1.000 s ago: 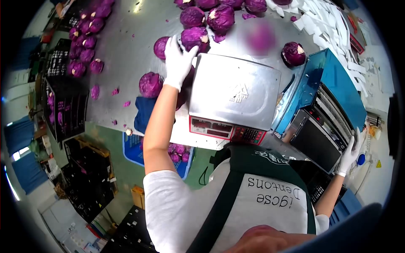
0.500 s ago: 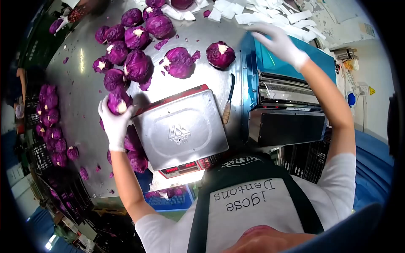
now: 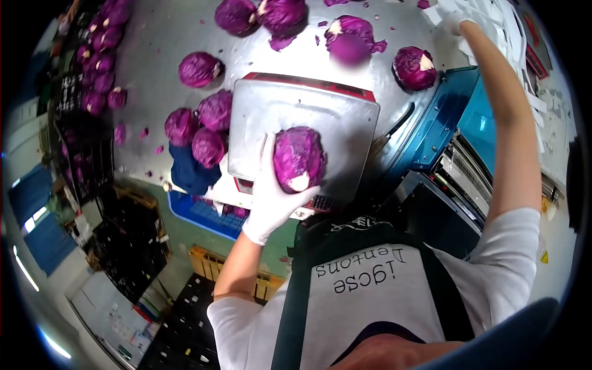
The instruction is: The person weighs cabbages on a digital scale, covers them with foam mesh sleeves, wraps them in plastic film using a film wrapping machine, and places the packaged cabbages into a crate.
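Observation:
In a white glove, my left hand holds a red cabbage over the metal plate of the scale, its pale stem end towards me. The fingers wrap the cabbage's left side and near end. My right hand, also gloved, reaches out to the pile of white strips at the upper right; its fingers are partly blurred, and whether they grip a strip is not clear. Beyond the scale another cabbage sits near the blue machine.
Several cabbages stand on the metal table, some left of the scale by a dark blue cloth. A knife lies right of the scale. Below the table edge is a blue basket; black crates stand at the left.
My left hand has brought a cabbage from the scale's left side onto or over its plate. My right hand has moved from above the blue machine out to the white strips. The view has turned.

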